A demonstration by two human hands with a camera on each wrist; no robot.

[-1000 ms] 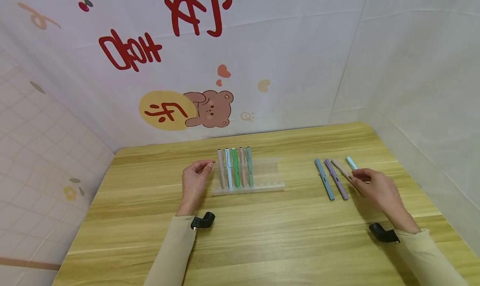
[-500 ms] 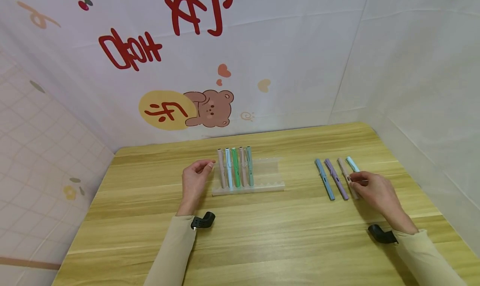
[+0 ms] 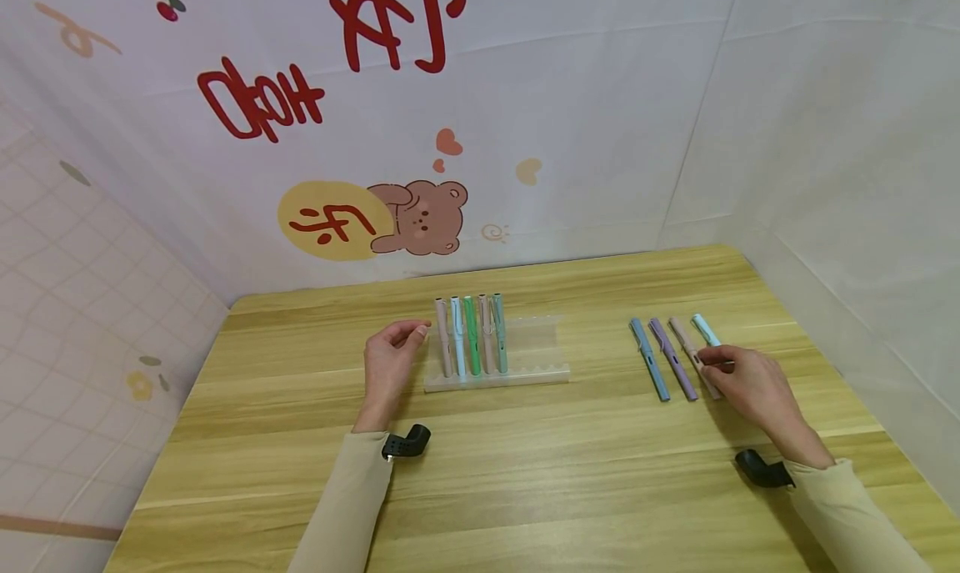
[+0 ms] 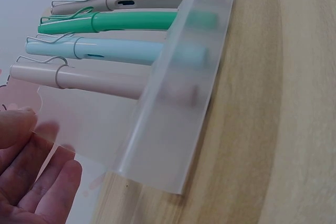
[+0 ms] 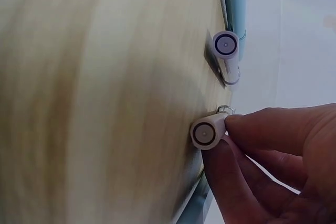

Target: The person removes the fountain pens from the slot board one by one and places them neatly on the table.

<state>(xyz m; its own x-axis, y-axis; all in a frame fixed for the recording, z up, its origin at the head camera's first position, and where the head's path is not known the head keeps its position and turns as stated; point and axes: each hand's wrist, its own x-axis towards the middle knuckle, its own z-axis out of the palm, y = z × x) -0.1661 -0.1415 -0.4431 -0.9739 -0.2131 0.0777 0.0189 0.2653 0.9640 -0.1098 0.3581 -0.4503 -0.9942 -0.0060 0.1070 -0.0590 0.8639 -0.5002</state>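
Observation:
A clear plastic pen stand (image 3: 534, 376) holds several capped pens leaning side by side in its left part, among them a green pen (image 3: 472, 339). At the stand's left edge, my left hand (image 3: 390, 358) pinches the clear panel between thumb and fingers, with the fingers partly seen through it in the left wrist view. Over on the right, my right hand (image 3: 756, 383) pinches a beige pen (image 3: 683, 337) between thumb and fingers; in the right wrist view its round end faces the camera. A light blue pen (image 3: 705, 328) lies just beyond this hand, partly hidden by it.
A purple pen (image 3: 672, 359) and a blue pen (image 3: 649, 359) lie left of the beige one on the wooden table (image 3: 525, 481). Wall cloth with a printed bear (image 3: 426, 218) rises behind the table. Bare slots (image 3: 536, 368) show in the stand's right part.
The beige pen has swung to lie nearly parallel with the purple one, and my right hand has shifted slightly left with it. My left hand and the stand have stayed put.

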